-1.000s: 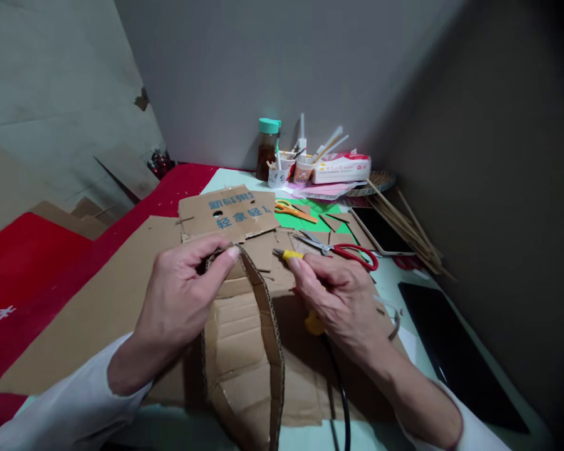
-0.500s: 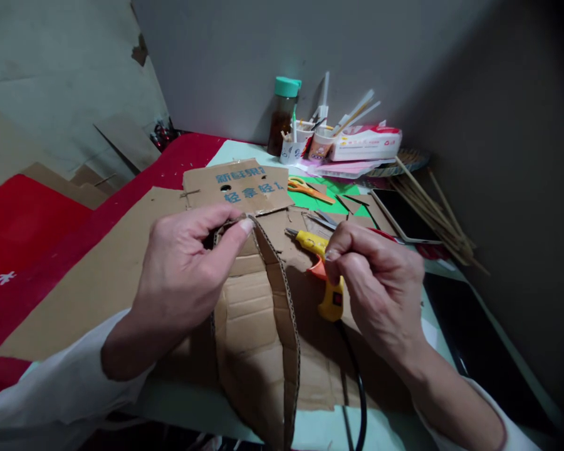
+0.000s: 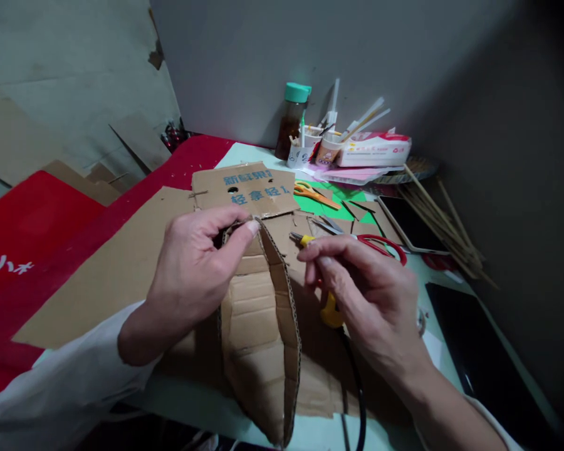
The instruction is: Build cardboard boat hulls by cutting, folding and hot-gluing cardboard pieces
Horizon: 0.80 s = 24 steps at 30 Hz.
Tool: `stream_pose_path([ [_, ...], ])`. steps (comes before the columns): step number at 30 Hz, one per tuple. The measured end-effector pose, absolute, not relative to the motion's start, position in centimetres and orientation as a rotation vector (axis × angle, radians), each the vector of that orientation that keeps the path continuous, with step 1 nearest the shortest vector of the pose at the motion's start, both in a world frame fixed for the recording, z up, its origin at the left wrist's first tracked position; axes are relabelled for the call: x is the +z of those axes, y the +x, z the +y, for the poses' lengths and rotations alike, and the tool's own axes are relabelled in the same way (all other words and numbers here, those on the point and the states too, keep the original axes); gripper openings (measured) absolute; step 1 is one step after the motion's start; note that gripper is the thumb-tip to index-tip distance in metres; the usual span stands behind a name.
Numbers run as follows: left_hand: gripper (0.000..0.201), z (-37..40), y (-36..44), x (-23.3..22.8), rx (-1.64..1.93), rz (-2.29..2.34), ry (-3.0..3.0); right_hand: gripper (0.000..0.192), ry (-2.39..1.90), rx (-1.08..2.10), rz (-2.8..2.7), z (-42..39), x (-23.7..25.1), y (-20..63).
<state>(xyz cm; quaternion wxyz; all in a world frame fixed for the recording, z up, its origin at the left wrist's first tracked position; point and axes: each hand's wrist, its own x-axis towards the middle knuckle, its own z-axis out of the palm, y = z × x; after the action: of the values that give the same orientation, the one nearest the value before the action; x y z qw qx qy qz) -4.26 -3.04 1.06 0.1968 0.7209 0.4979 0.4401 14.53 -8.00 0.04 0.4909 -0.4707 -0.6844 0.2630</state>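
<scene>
My left hand (image 3: 192, 263) pinches the pointed far end of a hollow, boat-shaped cardboard piece (image 3: 256, 313) between thumb and fingers. Its folded side walls rise around a creased base, and the other end points toward me. My right hand (image 3: 361, 288) hovers to the right of it, fingers loosely curled and the thumb and index tips slightly apart, with nothing visible between them. Behind that hand lies a yellow hot glue gun (image 3: 331, 314), partly hidden; its nozzle and lower handle show, and a black cord runs toward me.
Beyond the hands lie red-handled scissors (image 3: 380, 245), orange scissors (image 3: 316, 195) and a printed cardboard sheet (image 3: 244, 188). Farther back stand a bottle (image 3: 291, 122), cups of sticks (image 3: 329, 149) and a tissue pack (image 3: 376, 150). A tablet (image 3: 413, 225) and bamboo sticks (image 3: 446, 219) are at right.
My right hand has shifted slightly left over the glue gun, and its pinched fingers have loosened. The left hand keeps its hold on the cardboard piece. The view has shifted slightly.
</scene>
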Motion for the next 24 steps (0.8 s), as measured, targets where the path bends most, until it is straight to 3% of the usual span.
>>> stream_pose_path([
  [8, 0.021, -2.9, -4.2, 0.9, 1.174, 1.356, 1.983, 0.014, -1.095, 0.751, -1.559, -7.9, -0.2, 14.4],
  [11, 0.022, -3.1, -4.3, 0.9, 1.152, 1.368, 2.021, 0.021, -1.213, 0.658, -1.695, -7.6, 0.1, 14.2],
  [14, 0.022, -3.4, -4.1, 1.1, 1.141, 1.367, 2.055, 0.017, -1.279, 0.516, -1.84, -7.5, 0.0, 14.0],
  [24, 0.019, -4.2, -3.6, -0.2, 1.185, 1.319, 2.297, 0.024, -1.278, 0.432, -1.965, -7.6, -1.1, 13.4],
])
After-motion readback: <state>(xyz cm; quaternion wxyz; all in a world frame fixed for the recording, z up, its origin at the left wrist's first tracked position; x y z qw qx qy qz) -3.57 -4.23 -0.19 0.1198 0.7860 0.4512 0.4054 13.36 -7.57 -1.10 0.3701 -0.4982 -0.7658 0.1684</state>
